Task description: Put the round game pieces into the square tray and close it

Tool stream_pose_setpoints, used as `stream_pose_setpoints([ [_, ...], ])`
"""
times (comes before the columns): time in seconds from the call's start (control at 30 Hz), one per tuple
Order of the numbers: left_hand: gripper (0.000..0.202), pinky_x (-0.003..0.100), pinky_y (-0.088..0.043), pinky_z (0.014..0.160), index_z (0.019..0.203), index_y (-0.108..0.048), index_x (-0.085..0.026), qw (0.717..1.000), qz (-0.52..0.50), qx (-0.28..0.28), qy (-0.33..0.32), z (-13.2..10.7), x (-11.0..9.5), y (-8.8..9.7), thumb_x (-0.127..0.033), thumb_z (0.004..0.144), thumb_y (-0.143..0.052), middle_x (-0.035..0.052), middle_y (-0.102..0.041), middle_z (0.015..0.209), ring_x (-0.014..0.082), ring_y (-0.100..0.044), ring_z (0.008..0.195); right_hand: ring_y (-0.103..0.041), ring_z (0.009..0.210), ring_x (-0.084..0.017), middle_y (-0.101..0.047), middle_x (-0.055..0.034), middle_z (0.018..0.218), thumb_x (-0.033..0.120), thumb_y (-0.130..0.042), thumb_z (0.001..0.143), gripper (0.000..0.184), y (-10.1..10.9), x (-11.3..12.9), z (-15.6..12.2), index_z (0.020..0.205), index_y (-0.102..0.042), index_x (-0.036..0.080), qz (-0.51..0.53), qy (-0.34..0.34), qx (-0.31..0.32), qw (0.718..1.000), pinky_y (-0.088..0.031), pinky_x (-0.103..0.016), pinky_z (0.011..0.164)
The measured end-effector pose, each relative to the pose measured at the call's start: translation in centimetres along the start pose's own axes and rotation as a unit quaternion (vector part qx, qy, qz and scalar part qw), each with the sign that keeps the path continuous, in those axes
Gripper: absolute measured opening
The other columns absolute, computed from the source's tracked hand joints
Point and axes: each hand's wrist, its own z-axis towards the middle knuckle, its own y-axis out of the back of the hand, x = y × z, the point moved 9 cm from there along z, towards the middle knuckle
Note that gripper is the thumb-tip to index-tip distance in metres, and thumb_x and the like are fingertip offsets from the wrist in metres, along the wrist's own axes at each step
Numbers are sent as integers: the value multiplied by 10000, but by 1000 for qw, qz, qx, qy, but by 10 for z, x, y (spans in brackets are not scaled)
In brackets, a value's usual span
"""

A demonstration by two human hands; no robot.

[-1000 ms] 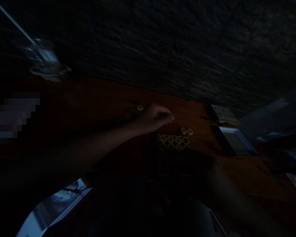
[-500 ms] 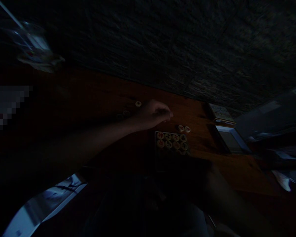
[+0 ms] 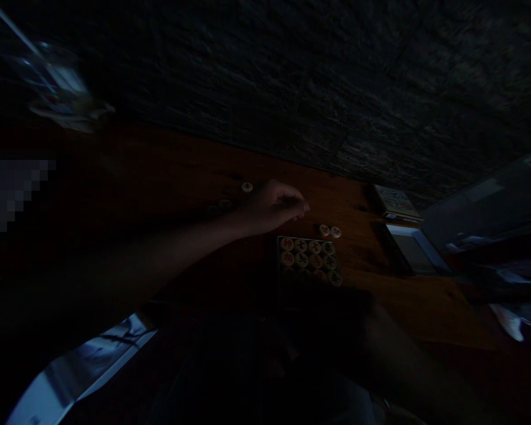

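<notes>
My left hand (image 3: 278, 206) hangs over the wooden table with its fingers curled together; anything inside them is hidden. Below it stands a square box (image 3: 278, 265) with rows of round Chinese chess pieces (image 3: 301, 260), marked in red and black. Two loose pieces (image 3: 330, 231) lie side by side behind the box, right of my left fingertips. Beyond the left wrist are a pale chess piece (image 3: 246, 187) and two dimmer ones (image 3: 219, 206). My right hand (image 3: 347, 304) is in deep shadow over the box's near side, and its fingers do not show.
A drink glass with a straw (image 3: 66, 79) stands at the back left. A flat printed box (image 3: 397, 202) and an open box lid or tray (image 3: 416, 251) lie on the right. The dark stone wall (image 3: 265, 77) borders the table (image 3: 438, 301). A glossy white-edged object (image 3: 84, 366) is low left.
My right hand has drawn slightly down and left, showing more of the third row of pieces. My left hand keeps nearly the same place and curl.
</notes>
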Motion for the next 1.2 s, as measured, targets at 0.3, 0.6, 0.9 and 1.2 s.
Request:
stream_pose_setpoints([
  [0.3, 192, 292, -579, 727, 842, -800, -160, 1000, 1, 1, 0, 0, -1, 0, -307, 915, -700, 90, -804, 842, 172, -743, 760, -804, 1103, -252, -799, -129, 1266, 19, -605, 898, 476, -3, 3, -4, 1335, -721, 169, -39, 15, -8, 999, -698, -319, 849],
  [0.6, 197, 281, -581, 720, 831, -801, -167, 1000, -1, -4, 11, -1, 2, 1, -316, 909, -697, 86, -803, 838, 173, -746, 762, -822, 1022, -229, -813, -84, 1238, 4, -605, 880, 543, -8, -1, -6, 1362, -715, 230, -13, -19, 21, 1000, -694, -280, 773],
  [0.9, 174, 274, -578, 718, 814, -799, -163, 1000, -3, -6, 8, -1, -2, 0, -283, 896, -704, 81, -799, 823, 166, -740, 753, -822, 982, -255, -788, -45, 1315, 76, -656, 884, 661, -3, 4, -5, 1485, -641, 350, -12, -21, 0, 1000, -703, -319, 753],
  [1.2, 182, 278, -579, 713, 820, -799, -151, 1000, 3, -3, 1, 0, -2, 1, -279, 903, -699, 92, -801, 829, 168, -744, 748, -807, 1074, -282, -750, -38, 1397, 73, -682, 859, 784, 0, 3, -8, 1573, -551, 370, -3, -28, -6, 1000, -708, -342, 819],
])
